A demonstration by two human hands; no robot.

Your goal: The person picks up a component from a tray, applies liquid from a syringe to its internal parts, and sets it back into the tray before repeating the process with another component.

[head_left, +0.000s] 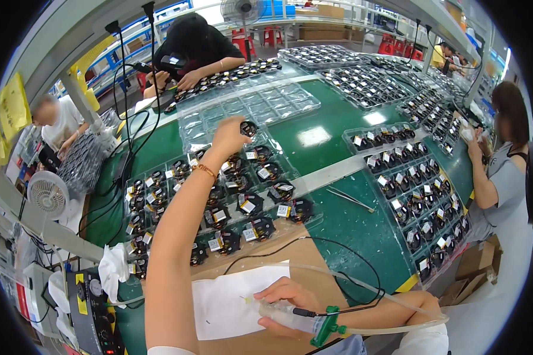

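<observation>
My left hand [228, 138] is stretched out over the far part of a clear plastic tray [315, 214]. Its fingers pinch a small round black part [249, 128] that looks like the wired units in the tray. Those units [250, 204] are black, with white labels and short wires. Close to me, my right hand [285, 293] is wrapped round a clear dispensing syringe [299, 320] with a green cap [327, 326] and a hose attached. The syringe's tip points left over a sheet of white paper [225, 307], which lies on brown cardboard [315, 260].
Tweezers [350, 199] lie on the green mat [337, 231]. More filled trays [417, 201] stand right and far. A black control box [92, 313] with knobs sits lower left, a small fan [48, 195] above it. Co-workers sit across and right; black cables [154, 77] hang at left.
</observation>
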